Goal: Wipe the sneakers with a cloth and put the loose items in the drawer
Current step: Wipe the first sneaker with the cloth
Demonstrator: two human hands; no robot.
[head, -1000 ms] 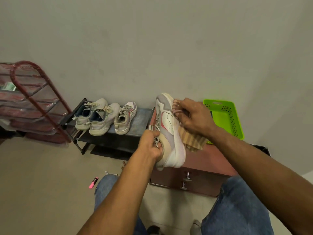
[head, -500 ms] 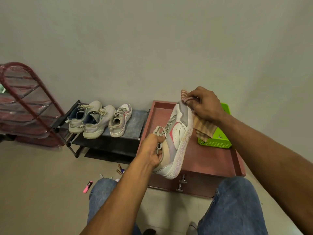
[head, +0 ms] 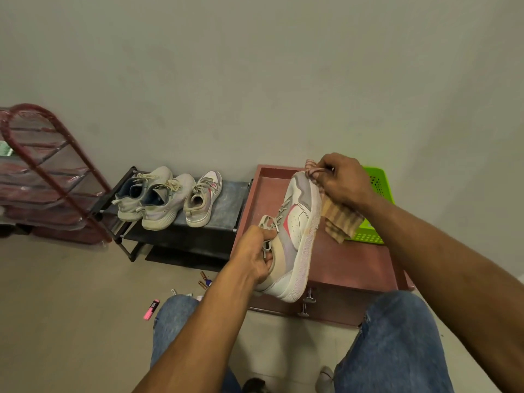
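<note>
Sneaker (head: 295, 231) held at its collar by your left hand (head: 255, 253); your right hand (head: 343, 182) pinches the striped cloth (head: 340, 219) against its toe.

A red arched rack (head: 54, 177) wrapped in clear plastic stands against the wall at the far left. Just right of it sits a low black shoe rack (head: 226, 205), its right end just beside a reddish-brown cabinet (head: 340, 265). A bright green perforated basket (head: 380, 185) rests at the cabinet top's back right corner.
</note>
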